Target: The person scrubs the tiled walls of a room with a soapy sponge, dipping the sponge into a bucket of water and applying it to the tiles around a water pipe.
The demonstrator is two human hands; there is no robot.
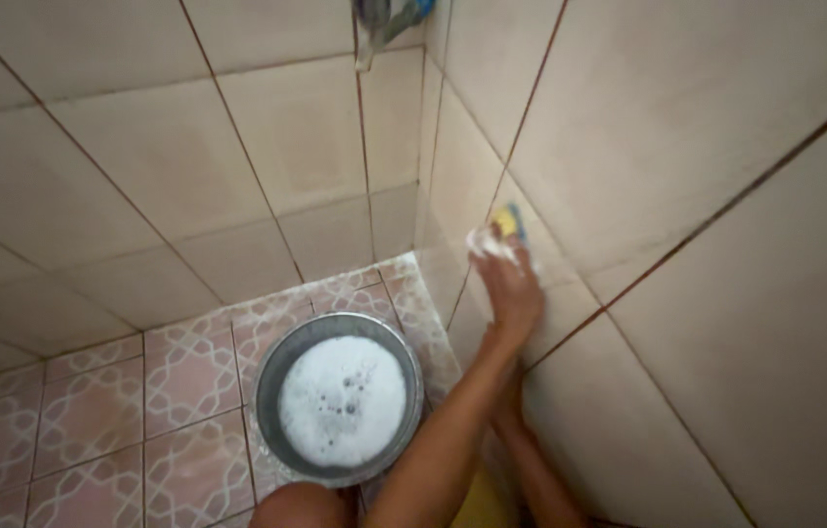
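Observation:
My right hand presses a yellow and blue sponge against the pale tiled wall on the right, with white foam around the fingertips. The arm reaches up from the bottom centre, and the glossy tile shows a dim reflection of it. Below and to the left of that hand, a round metal basin full of foamy soapy water stands on the floor. My left hand is out of sight.
The patterned pink floor tiles meet two pale walls at a corner. A grey and blue fixture hangs near the top of the corner. My knee is beside the basin, and something yellow lies at the bottom edge.

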